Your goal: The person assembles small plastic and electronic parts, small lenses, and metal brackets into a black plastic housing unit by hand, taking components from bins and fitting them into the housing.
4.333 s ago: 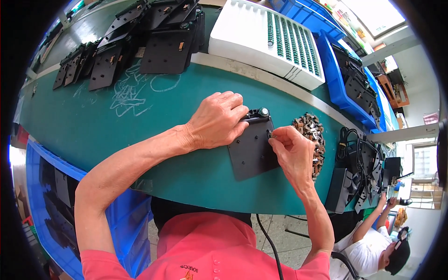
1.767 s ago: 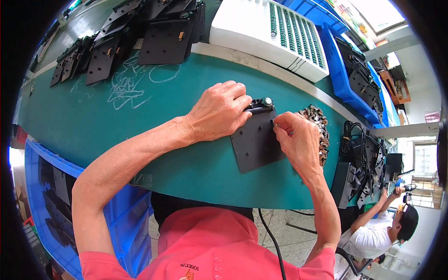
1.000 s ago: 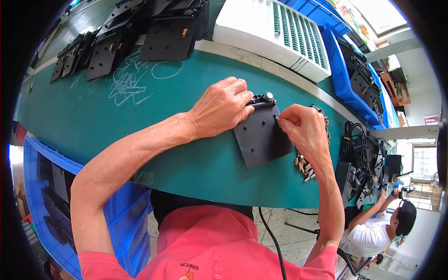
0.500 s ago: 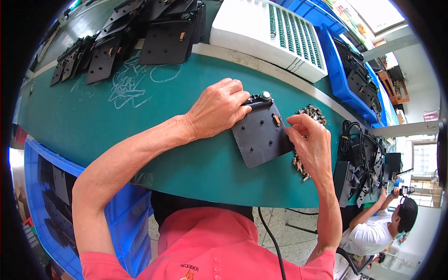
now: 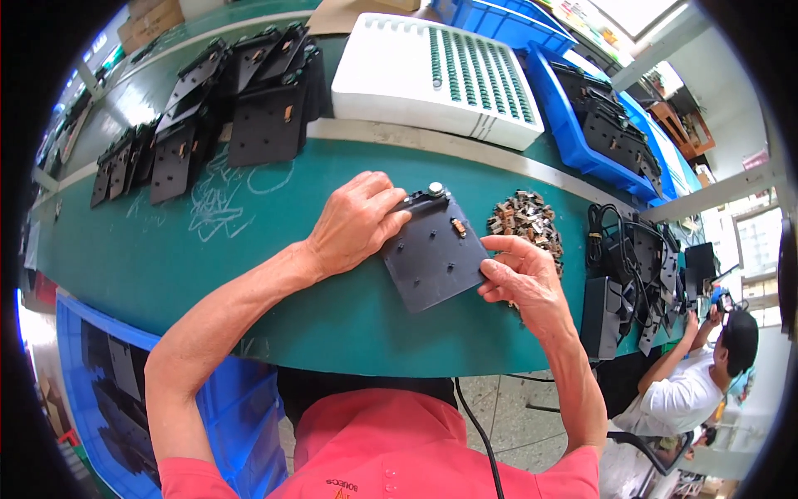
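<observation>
A flat black plate (image 5: 432, 256) is held tilted over the green table, small black pegs standing on its face. Near its top edge sit a round silver-and-green part (image 5: 436, 190) and a small copper-coloured clip (image 5: 458, 227). My left hand (image 5: 356, 223) is closed round the plate's upper left corner, fingers curled over the edge. With thumb and fingers, my right hand (image 5: 524, 276) grips the lower right edge. Just beyond the right hand lies a heap of small metal clips (image 5: 528, 220), partly hidden by it.
Stacked black plates (image 5: 266, 133) stand at the far left. A white foam tray (image 5: 407, 108) holds rows of green parts at the back. Blue bins (image 5: 573, 154) with black plates are at the right and lower left. Black cables (image 5: 619, 249) and a co-worker (image 5: 686, 382) are further right.
The view has shifted, so the scene sits differently. My right hand has moved from beside the copper clip down to the plate's lower right edge, where it now grips. My left hand keeps hold.
</observation>
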Motion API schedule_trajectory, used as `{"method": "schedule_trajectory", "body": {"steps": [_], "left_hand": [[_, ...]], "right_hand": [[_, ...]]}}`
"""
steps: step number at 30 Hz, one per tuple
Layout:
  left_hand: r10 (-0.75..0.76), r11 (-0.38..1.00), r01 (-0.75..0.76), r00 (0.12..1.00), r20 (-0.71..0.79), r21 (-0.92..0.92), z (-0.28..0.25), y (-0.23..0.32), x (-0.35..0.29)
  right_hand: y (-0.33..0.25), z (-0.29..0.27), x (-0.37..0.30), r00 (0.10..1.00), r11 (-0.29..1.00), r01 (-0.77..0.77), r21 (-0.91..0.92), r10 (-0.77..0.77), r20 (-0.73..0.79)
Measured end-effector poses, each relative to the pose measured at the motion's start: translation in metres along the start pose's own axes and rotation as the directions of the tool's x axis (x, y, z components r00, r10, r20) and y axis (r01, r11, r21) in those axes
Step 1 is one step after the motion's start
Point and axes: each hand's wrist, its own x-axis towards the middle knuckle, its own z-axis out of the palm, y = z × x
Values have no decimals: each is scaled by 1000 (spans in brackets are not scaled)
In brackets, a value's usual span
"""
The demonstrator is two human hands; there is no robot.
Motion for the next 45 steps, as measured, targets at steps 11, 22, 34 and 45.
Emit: {"method": "schedule_trajectory", "body": {"steps": [11, 22, 34, 45], "left_hand": [[-361, 862, 353, 931, 49, -365, -15, 7, 3], [-480, 774, 473, 872, 96, -421, -12, -3, 1], [-542, 774, 529, 838, 66, -348, -17, 3, -1], [-538, 799, 527, 842, 48, -291, -23, 7, -1]], "right_hand": [[-14, -40, -23, 996, 962, 89, 259, -88, -17], [-88, -209, -25, 820, 876, 426, 225, -269, -504], [-48, -380, 143, 363, 743, 636, 208, -51, -930], [38, -438, 216, 559, 282, 827, 486, -326, -762]]}}
